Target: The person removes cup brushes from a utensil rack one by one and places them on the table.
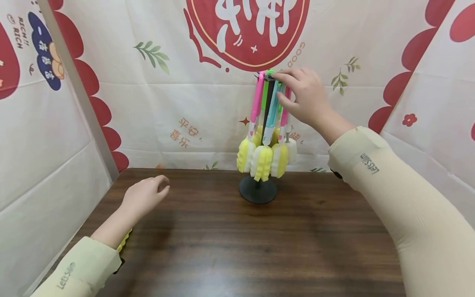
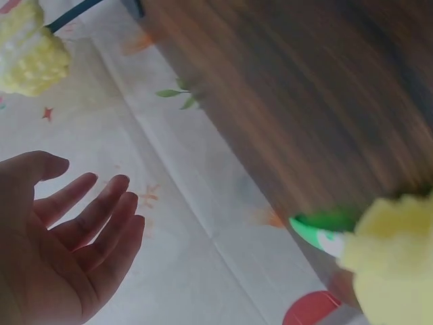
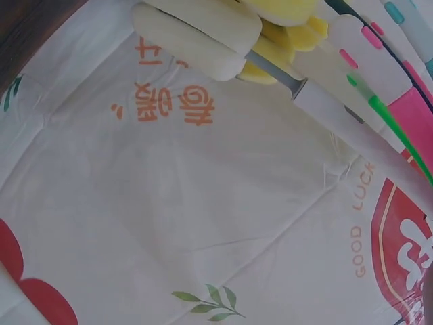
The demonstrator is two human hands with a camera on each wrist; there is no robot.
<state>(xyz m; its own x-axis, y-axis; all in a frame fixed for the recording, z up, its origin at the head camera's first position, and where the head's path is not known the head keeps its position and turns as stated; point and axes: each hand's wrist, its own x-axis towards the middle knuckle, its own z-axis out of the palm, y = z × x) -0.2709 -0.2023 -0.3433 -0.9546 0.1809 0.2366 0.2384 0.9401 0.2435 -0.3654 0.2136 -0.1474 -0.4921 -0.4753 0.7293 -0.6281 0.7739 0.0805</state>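
Several cup brushes with yellow-and-white sponge heads (image 1: 261,163) and pink, green and teal handles (image 1: 273,105) hang round a black stand (image 1: 257,190). At its top is my right hand (image 1: 306,93), with the fingertips at the black hooks and the thumb beside the teal handle. Whether it pinches anything there is hidden. Below that hand hangs a brush with a white head (image 3: 196,40) and a pale handle (image 3: 352,125). My left hand (image 1: 144,194) hovers over the table's left side, fingers (image 2: 101,223) loosely bent, holding nothing.
Under my left forearm lies another brush with a yellow sponge head (image 2: 396,261) and a green-and-white handle (image 2: 314,237). The dark wooden table (image 1: 241,247) meets a printed cloth backdrop (image 1: 208,107) behind the stand, with more cloth at both sides.
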